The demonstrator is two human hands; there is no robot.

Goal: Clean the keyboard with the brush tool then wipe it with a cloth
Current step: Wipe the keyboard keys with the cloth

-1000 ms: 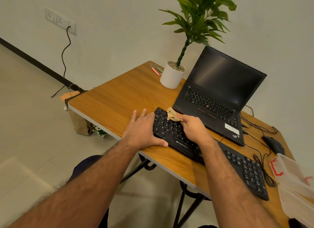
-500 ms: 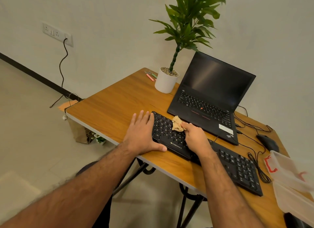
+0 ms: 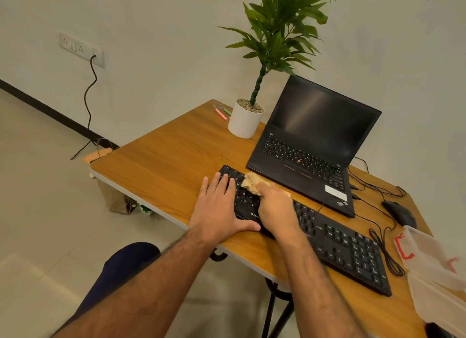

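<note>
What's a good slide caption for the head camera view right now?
Right hand wipes the black keyboard with a tan cloth while the left hand steadies its end.

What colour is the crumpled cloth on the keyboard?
The crumpled cloth is light tan, seen in the head view.

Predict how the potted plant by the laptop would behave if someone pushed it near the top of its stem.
The potted plant would probably tip rather than slide: its stem and leaves rise far above a small white pot. The pebbles filling the pot may add some weight low down, steadying it a little. The thin stem would likely bend first.
</note>
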